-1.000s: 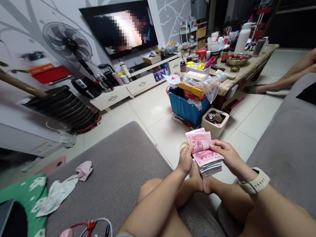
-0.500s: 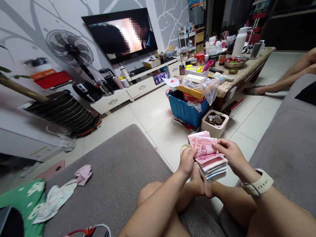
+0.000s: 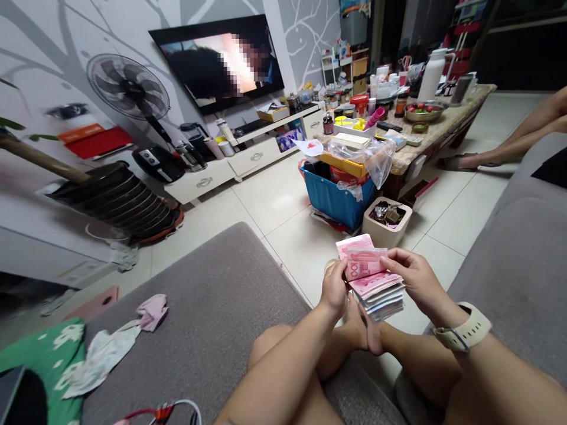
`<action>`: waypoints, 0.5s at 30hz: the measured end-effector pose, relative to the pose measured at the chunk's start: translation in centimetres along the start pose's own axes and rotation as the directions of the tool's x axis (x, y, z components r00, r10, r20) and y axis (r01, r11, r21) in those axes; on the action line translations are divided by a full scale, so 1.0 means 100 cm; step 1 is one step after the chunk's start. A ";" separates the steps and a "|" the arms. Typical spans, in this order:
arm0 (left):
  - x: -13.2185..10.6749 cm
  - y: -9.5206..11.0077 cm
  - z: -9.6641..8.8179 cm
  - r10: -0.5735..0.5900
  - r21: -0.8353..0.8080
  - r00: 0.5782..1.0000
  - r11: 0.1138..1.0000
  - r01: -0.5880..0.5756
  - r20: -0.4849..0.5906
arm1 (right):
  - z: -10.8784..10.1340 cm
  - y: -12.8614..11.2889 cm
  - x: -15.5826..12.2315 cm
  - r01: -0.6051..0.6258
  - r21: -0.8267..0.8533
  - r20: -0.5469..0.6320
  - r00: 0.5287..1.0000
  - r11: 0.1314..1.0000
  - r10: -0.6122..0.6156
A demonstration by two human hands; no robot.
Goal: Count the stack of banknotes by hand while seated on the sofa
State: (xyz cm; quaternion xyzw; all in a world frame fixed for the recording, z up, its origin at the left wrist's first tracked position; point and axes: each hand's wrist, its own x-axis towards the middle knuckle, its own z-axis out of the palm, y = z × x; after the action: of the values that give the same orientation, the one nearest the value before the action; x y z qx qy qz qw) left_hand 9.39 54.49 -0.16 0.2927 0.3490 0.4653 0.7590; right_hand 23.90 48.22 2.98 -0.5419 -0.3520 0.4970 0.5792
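A folded stack of banknotes, mostly pink with some bluish ones lower down, fans out between my hands above my crossed feet. My left hand is closed on the stack at its left side, thumb on top. With thumb and fingers my right hand pinches the right edge of an upper pink banknote marked 100. More pink notes stick up behind that one. My right wrist carries a pale watch strap.
Beyond my hands stand a cream bin with wrappers and a blue basket. A cluttered coffee table is behind them. Grey sofa surfaces lie on both sides. Another person's legs show at right.
The upper pink note has flattened and shifted slightly left, and the stack's lower part is a little more spread. Both hands keep their hold in nearly the same place.
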 end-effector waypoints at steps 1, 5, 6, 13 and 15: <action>0.000 0.001 0.001 0.002 0.008 1.000 1.000 -0.002 -0.003 | 0.000 0.000 0.000 0.002 0.007 0.009 1.000 1.000 -0.002; -0.001 0.001 0.001 0.010 0.030 1.000 1.000 -0.010 0.015 | -0.001 0.001 0.000 -0.006 0.035 0.028 1.000 0.999 0.005; -0.001 0.000 0.000 0.012 0.032 1.000 0.999 -0.012 0.018 | -0.001 0.002 0.001 -0.010 0.043 0.030 1.000 0.999 0.009; 0.001 -0.002 -0.003 0.004 0.053 0.999 0.999 -0.006 0.037 | 0.000 0.001 0.001 0.019 0.049 0.001 1.000 0.999 -0.019; 0.001 -0.001 -0.002 -0.003 0.042 0.999 0.999 0.002 0.039 | 0.000 0.001 0.000 0.022 0.054 0.013 1.000 0.998 -0.023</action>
State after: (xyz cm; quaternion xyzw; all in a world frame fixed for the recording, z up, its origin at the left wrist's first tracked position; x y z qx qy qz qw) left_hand 9.31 54.52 -0.42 0.3171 0.3439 0.4511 0.7601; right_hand 23.90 48.26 2.90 -0.5186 -0.3485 0.5035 0.5968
